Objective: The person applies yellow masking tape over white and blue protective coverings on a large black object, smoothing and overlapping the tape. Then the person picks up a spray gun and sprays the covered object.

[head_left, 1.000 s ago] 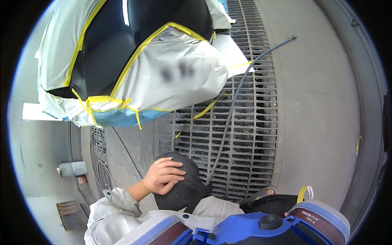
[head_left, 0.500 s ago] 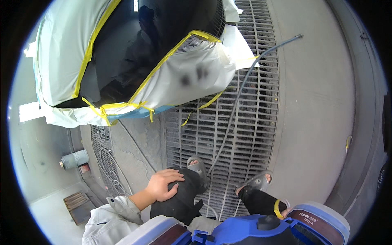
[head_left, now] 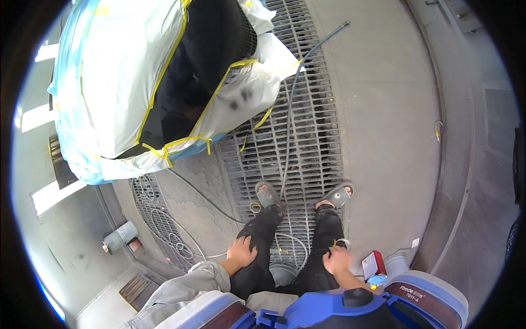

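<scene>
My left hand [head_left: 242, 252] lies on my left knee with the fingers laid over the black trouser leg, holding nothing. Against my right thigh rests my right hand [head_left: 337, 260], its fingers curled at a roll of yellow masking tape [head_left: 343, 242]; only part of the ring shows above them. Ahead stands a car body with a glossy black panel [head_left: 189, 71], edged by yellow tape and wrapped in white masking sheet [head_left: 126, 71]. Dark spray spots [head_left: 240, 100] mark the sheet at its near side. Neither hand touches the car.
My sandalled feet stand on a metal floor grate [head_left: 307, 137]. A grey air hose [head_left: 293, 93] runs along it, and more hose [head_left: 164, 227] coils at left. A red box-shaped can [head_left: 373, 266] sits near my right hand. A grey cylinder [head_left: 120, 237] lies by the left wall.
My view has drawn back, so the car appears farther left and more floor shows. My left hand stays on my knee; my right hand, mostly hidden before, now shows over my right thigh.
</scene>
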Available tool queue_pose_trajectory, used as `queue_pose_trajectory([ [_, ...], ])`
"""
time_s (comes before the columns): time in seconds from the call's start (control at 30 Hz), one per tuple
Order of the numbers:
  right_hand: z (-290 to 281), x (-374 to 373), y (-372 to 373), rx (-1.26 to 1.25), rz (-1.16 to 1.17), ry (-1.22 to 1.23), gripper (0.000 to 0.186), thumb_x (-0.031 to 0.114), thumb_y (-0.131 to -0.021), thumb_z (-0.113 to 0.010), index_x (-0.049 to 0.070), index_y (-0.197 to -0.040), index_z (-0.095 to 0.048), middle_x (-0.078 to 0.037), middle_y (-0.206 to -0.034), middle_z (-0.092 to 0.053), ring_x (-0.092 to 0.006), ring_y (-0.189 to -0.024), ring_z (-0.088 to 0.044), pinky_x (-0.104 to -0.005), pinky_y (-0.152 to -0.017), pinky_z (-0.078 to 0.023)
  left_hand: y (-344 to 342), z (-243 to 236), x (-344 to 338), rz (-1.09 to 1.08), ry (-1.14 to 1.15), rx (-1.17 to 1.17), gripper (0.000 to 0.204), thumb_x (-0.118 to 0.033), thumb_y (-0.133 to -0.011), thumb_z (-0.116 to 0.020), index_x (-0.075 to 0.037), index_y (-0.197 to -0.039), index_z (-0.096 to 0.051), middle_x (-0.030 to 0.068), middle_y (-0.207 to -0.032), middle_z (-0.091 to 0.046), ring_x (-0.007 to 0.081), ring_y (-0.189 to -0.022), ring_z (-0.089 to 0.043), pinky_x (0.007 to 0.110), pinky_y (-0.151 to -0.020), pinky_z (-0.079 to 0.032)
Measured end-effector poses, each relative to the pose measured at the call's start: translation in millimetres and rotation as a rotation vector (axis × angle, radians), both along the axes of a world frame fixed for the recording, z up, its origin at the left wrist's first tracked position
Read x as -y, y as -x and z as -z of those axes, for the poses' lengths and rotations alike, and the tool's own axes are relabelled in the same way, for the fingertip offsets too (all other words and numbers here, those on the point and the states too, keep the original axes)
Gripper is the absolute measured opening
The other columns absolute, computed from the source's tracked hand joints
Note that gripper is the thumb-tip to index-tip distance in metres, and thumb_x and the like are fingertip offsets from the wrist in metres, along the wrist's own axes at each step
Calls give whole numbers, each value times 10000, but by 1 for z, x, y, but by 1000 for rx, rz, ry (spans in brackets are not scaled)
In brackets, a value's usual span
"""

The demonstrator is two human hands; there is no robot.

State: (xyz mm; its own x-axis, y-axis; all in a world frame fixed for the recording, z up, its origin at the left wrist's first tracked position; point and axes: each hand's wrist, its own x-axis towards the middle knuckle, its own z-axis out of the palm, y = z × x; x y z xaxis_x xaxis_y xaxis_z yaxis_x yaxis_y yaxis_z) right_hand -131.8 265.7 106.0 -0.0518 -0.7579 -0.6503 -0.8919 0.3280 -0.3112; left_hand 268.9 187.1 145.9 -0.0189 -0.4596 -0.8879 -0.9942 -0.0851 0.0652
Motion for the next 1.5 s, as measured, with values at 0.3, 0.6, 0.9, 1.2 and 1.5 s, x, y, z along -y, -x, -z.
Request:
queue_pose_trajectory([
  [0.3, -38, -34, 20, 130, 109, -48, 227, 239, -976, -659, 80, -1015, -816, -174, -991, -785, -364, -955, -764, -527, -860, -572, 39, -102, -30, 247, -366, -73, 801, -564, -1045, -590, -177, -1723, -412, 240, -1799, -321, 449, -1619, -381, 534, -1304, -372],
  [0.6, -134, -26, 209, 81, 1198, 322, 484, 117, -1098, -515, 72, -1580, -504, -267, -1056, -757, -425, -953, -761, -512, -887, -585, 82, -92, 45, -203, -150, -316, 448, -362, -1041, -759, -41, -1355, -747, 143, -1154, -817, 269, -1099, -775, 396, -945, -595],
  [0.9, -377, 33, 457, -402, 1240, 1408, 684, 98, -1142, -605, 26, -1730, -262, -109, -1259, -834, -192, -1278, -738, -396, -1191, -474, 170, -123, 185, 8, -45, -171, 429, -358, -1061, -741, -34, -1341, -749, 117, -1142, -807, 239, -1080, -757, 377, -938, -589],
  [1.2, -471, 34, 597, -1247, 983, 1158, 255, 106, -951, -758, 94, -1199, -814, -76, -1051, -808, -325, -1027, -735, -450, -931, -584, 211, -155, 229, 82, 3, -221, 411, -355, -1080, -722, -27, -1327, -750, 90, -1129, -798, 210, -1061, -739, 358, -931, -582],
  [1.5, -410, 95, 544, -427, 1392, 1254, 720, 280, -872, -885, 14, -1483, -612, -154, -1211, -729, -292, -1092, -711, -442, -940, -582, 234, -155, 259, 31, -21, -208, 397, -351, -1099, -704, -20, -1314, -751, 63, -1117, -788, 180, -1043, -722, 339, -924, -576],
])
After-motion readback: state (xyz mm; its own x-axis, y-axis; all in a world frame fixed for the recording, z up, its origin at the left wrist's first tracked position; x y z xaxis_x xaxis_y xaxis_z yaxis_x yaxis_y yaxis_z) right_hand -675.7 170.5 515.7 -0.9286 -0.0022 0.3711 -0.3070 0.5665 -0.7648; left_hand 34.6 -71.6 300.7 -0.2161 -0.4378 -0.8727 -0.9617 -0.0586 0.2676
